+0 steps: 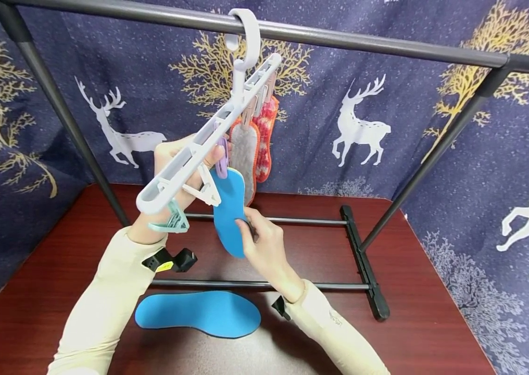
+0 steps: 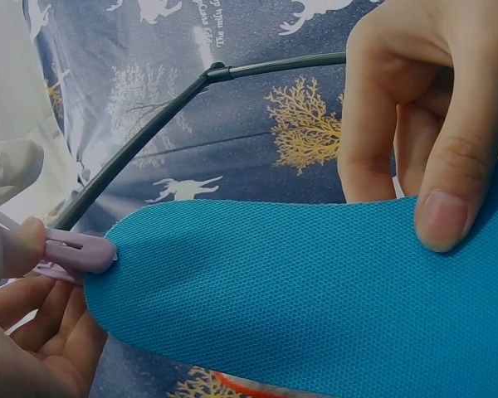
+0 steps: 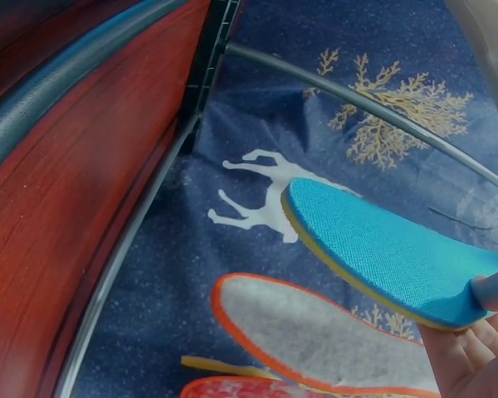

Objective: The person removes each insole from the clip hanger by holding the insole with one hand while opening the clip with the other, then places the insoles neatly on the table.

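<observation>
- As the left hand (image 2: pixel 50 336) pinches the purple clip (image 1: pixel 222 159), its tip overlaps one end of the blue insole (image 1: pixel 229 208), just beyond those fingers.
- Right hand (image 1: pixel 264 242): thumb and fingers closed on insole's edge; best held steady, square to clip.

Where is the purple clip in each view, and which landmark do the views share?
Head: the purple clip is just left of centre, at the upper end of the held blue insole.
Left wrist: near the left edge, below mid-height, at the insole's rounded end.
Right wrist: not visible.
Shared landmark: the held blue insole.
</observation>
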{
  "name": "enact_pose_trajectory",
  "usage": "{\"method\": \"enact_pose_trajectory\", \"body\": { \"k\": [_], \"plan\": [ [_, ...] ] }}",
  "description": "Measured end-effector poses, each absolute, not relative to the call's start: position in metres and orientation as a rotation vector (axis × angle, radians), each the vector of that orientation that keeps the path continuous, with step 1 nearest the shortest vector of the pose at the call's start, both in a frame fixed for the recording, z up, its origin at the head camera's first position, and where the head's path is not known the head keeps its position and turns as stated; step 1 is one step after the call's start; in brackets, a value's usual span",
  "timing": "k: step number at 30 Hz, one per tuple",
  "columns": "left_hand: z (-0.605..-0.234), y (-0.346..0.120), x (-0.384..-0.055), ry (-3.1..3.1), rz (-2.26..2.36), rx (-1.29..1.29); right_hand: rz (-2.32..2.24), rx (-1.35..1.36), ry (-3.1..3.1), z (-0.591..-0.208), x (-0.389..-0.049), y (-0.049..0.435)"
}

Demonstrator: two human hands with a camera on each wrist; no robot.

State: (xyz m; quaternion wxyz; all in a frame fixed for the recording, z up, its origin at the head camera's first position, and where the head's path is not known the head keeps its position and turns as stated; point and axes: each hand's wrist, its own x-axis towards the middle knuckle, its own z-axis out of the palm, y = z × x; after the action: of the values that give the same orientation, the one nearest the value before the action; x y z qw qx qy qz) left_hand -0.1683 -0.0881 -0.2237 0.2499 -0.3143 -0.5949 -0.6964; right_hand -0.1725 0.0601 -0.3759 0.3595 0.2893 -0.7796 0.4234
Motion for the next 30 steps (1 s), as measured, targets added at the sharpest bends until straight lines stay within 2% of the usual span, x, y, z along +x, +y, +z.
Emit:
{"method": "enact_pose_trajectory", "body": {
  "k": [10,24,30],
  "plan": [
    [-0.225,-0.088,-0.169,-1.616,-1.918,-0.819,1.093,0.742,-2.039,-0.378,-0.17,0.061],
    [-0.233,-0.089,-0.18,-1.661,-1.738,-0.623,1.102,0.762,-2.066,-0.384,-0.17,0.063],
    [-0.23,-0.089,-0.174,-1.681,-1.726,-0.618,1.1,0.758,-2.072,-0.388,-0.172,0.064]
  ]
}}
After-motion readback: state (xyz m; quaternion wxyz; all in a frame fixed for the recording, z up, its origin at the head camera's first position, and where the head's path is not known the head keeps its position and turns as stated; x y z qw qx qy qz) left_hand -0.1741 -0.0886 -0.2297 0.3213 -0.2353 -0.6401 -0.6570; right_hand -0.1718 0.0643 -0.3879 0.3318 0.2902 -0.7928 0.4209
